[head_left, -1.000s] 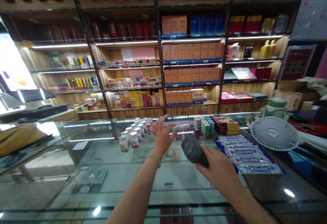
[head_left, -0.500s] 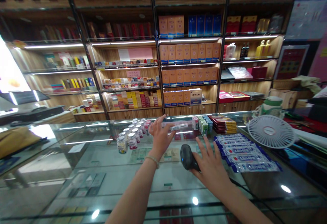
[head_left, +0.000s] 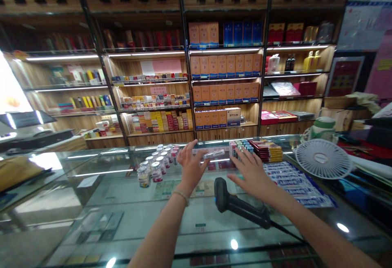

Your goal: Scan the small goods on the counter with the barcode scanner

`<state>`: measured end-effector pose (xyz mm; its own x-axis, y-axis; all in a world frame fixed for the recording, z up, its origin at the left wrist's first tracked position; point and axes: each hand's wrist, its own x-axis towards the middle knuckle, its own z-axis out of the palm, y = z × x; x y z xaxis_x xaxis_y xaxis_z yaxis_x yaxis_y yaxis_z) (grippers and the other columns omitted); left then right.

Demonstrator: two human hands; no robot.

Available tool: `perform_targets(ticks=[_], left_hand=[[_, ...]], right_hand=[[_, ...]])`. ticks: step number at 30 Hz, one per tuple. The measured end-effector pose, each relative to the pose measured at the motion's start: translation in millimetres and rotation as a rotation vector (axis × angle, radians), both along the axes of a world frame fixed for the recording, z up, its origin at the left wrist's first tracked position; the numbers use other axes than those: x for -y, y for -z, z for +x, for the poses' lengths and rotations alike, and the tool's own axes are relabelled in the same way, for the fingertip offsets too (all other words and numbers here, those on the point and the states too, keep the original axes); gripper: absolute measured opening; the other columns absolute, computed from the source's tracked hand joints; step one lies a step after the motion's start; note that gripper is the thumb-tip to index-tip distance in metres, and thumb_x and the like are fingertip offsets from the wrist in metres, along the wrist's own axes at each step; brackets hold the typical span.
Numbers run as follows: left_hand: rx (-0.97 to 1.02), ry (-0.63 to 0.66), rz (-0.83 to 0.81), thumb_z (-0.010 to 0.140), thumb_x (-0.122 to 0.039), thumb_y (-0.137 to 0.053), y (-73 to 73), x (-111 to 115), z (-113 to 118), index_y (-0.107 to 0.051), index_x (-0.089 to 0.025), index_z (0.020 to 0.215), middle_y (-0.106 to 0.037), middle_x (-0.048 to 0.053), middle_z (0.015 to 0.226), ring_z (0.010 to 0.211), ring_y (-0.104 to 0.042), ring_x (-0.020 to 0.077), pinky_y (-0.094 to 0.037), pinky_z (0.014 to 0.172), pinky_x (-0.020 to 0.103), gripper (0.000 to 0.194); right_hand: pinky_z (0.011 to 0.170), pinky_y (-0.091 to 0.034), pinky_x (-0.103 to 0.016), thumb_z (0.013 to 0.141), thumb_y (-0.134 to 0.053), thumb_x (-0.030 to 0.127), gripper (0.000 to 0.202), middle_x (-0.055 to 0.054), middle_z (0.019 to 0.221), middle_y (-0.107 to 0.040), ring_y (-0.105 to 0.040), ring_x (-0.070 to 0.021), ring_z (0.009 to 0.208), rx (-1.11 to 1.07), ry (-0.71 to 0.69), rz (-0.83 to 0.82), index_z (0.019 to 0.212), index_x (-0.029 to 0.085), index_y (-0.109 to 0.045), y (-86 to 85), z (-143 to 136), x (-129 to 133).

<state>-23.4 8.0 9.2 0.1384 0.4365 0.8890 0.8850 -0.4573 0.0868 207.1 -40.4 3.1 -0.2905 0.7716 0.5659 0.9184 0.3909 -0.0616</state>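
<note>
My left hand (head_left: 190, 165) is over the glass counter, its thumb and fingers around one end of a small clear-and-white tube (head_left: 214, 153). To the right, my right hand (head_left: 247, 170) has its fingers spread at the near side of the small coloured packs (head_left: 241, 145), partly covering them; nothing shows in its grip. A black barcode scanner (head_left: 241, 207) lies on the counter just below my right hand, its cord running to the lower right. Several small jars with white lids (head_left: 157, 171) stand in rows left of my left hand.
Red and yellow packets (head_left: 268, 150) are stacked behind blue-and-white wrapped bars (head_left: 295, 184) at the right. Beyond them are a white fan (head_left: 323, 158) and a green-and-white jug (head_left: 323, 127). Shelves of boxes (head_left: 226, 66) line the back wall.
My right hand has come off the scanner and moved up and forward to the small coloured packs. The scanner now lies uncovered. My left hand has barely moved.
</note>
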Motion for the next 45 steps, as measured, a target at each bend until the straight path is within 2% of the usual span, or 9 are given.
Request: perform_targets(ticks=[5,9,13,17,23,30,36,40,45], left_hand=[[0.016,-0.005,0.026,0.083,-0.034,-0.075,-1.4,0,0,-0.074,-0.031,0.099,-0.048,0.008,0.143,0.134,-0.042,0.0324,-0.028,0.114,0.058,0.017],[0.029,0.008,0.050,0.084,-0.035,-0.073,-1.7,0,0,-0.074,-0.030,0.099,-0.047,0.008,0.143,0.135,-0.041,0.0316,-0.029,0.115,0.057,0.016],[0.050,0.010,0.042,0.085,-0.037,-0.072,-1.8,-2,-1,-0.074,-0.030,0.101,-0.046,0.008,0.143,0.136,-0.040,0.0310,-0.030,0.116,0.057,0.017],[0.078,-0.018,-0.008,0.084,-0.036,-0.073,-2.6,-2,-1,-0.074,-0.030,0.101,-0.043,0.008,0.145,0.137,-0.039,0.0309,-0.029,0.117,0.057,0.018],[0.056,-0.059,-0.052,0.086,-0.037,-0.070,0.9,-2,0,-0.073,-0.030,0.104,-0.044,0.009,0.146,0.137,-0.039,0.0321,-0.031,0.115,0.057,0.019],[0.020,-0.097,-0.101,0.084,-0.038,-0.073,8.2,-7,1,-0.074,-0.028,0.097,-0.047,0.009,0.144,0.134,-0.041,0.0325,-0.032,0.111,0.058,0.017],[-0.002,-0.102,-0.194,0.080,-0.039,-0.077,13.3,-8,8,-0.073,-0.033,0.106,-0.047,0.008,0.144,0.133,-0.042,0.0328,-0.030,0.111,0.059,0.027],[-0.012,-0.071,-0.193,0.081,-0.040,-0.076,0.9,-12,14,-0.068,-0.034,0.119,-0.044,0.009,0.147,0.136,-0.040,0.0329,-0.029,0.113,0.058,0.040],[-0.040,-0.036,-0.134,0.082,-0.041,-0.075,-34.7,-29,30,-0.069,-0.034,0.117,-0.044,0.009,0.146,0.136,-0.039,0.0319,-0.029,0.114,0.056,0.036]], right_hand=[[0.115,-0.030,-0.052,0.093,-0.054,0.043,0.056,-0.013,0.160,-0.037,-0.027,-0.0327,0.149,-0.069,-0.007,0.007,0.145,0.022,-0.052,-0.1,0,-52],[0.115,-0.030,-0.053,0.094,-0.051,0.042,0.054,-0.012,0.161,-0.035,-0.025,-0.0321,0.149,-0.123,-0.082,0.031,0.145,0.026,-0.051,10.3,-7,-70],[0.115,-0.029,-0.054,0.096,-0.049,0.040,0.049,-0.010,0.163,-0.032,-0.023,-0.0310,0.150,-0.192,-0.152,0.081,0.143,0.028,-0.054,8.2,-16,-71],[0.114,-0.028,-0.055,0.096,-0.050,0.040,0.043,-0.008,0.164,-0.029,-0.023,-0.0318,0.149,-0.269,-0.191,0.139,0.136,0.029,-0.061,-8.2,-23,-66],[0.113,-0.025,-0.054,0.094,-0.057,0.042,0.027,-0.001,0.161,-0.035,-0.030,-0.0325,0.145,-0.338,-0.262,0.223,0.110,0.033,-0.075,-29.2,-35,-65],[0.115,-0.017,-0.053,0.091,-0.061,0.042,0.021,-0.001,0.160,-0.037,-0.026,-0.0309,0.147,-0.296,-0.343,0.284,0.099,0.030,-0.077,-30.3,-38,-75],[0.116,-0.015,-0.053,0.090,-0.062,0.045,0.022,-0.002,0.160,-0.037,-0.026,-0.0316,0.147,-0.323,-0.339,0.262,0.093,0.028,-0.077,-30.6,-27,-82],[0.114,-0.017,-0.055,0.089,-0.062,0.047,0.025,-0.004,0.160,-0.037,-0.025,-0.0336,0.147,-0.343,-0.266,0.268,0.092,0.027,-0.077,-37.2,-11,-92],[0.114,-0.016,-0.056,0.090,-0.061,0.048,0.026,-0.003,0.160,-0.037,-0.024,-0.0340,0.147,-0.337,-0.187,0.267,0.091,0.028,-0.077,-45.7,13,-109]])
